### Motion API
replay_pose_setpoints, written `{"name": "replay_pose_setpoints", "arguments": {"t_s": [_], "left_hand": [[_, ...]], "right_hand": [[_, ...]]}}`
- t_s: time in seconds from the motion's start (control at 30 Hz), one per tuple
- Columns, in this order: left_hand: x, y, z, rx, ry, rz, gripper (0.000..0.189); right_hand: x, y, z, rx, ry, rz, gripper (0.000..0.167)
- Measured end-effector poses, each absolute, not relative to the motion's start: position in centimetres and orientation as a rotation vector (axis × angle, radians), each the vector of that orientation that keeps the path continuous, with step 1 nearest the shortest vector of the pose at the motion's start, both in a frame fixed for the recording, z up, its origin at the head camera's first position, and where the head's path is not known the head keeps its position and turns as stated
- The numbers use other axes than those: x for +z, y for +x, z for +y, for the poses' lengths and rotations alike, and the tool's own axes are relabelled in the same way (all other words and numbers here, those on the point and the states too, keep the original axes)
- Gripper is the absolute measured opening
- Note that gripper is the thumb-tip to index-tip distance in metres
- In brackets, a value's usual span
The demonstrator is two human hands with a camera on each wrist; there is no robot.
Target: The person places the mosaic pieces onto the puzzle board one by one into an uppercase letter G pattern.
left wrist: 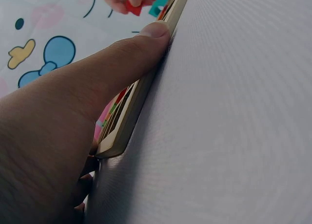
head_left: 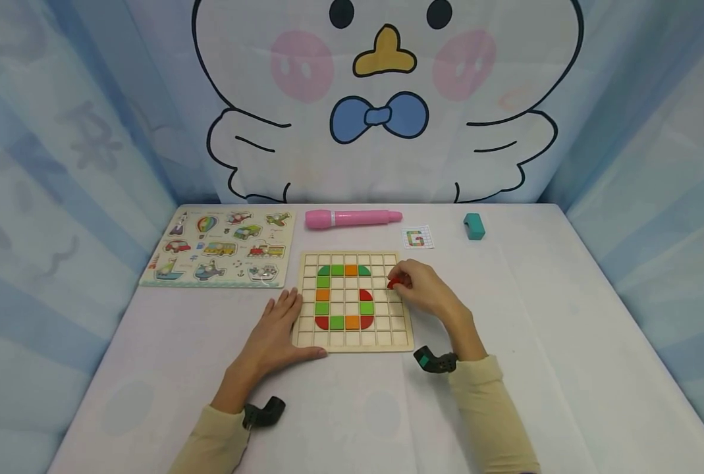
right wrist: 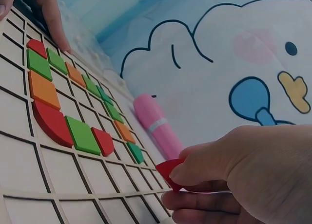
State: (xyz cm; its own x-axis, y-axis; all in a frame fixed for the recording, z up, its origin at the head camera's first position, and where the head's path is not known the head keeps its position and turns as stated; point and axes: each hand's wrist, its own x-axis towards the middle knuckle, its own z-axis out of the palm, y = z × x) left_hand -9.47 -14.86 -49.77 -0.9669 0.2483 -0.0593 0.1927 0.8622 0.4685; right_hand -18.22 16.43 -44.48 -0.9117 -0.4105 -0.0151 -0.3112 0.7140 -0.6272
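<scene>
A wooden grid board (head_left: 390, 339) lies flat on the table. Green, orange and red tiles, some square and some with one rounded corner, form a G-like outline in its cells, the inner end being a red rounded tile (head_left: 365, 295). My left hand (head_left: 276, 336) rests at the near left corner, fingers straight along the left side and thumb along the front edge. Over the board's right columns, my right hand (head_left: 425, 289) pinches a red tile (right wrist: 168, 170) between thumb and fingers. Part of that tile is hidden by the fingertips.
Behind the board lies a pink marker-shaped stick (head_left: 352, 218). A small pattern card (head_left: 425, 244) and a teal block (head_left: 474, 226) lie at the back right. A vehicle picture puzzle (head_left: 233, 240) is at the back left. A printed curtain (head_left: 381, 164) hangs behind the table.
</scene>
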Motion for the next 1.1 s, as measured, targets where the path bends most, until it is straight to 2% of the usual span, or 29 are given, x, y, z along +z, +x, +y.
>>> {"name": "replay_pose_setpoints", "arguments": {"t_s": [1.1], "left_hand": [[-49.6, -9.5, -14.9, 0.704, 0.356, 2.924, 0.122]], "right_hand": [[-47.0, -17.3, 10.7, -0.984, -0.778, 2.756, 0.015]]}}
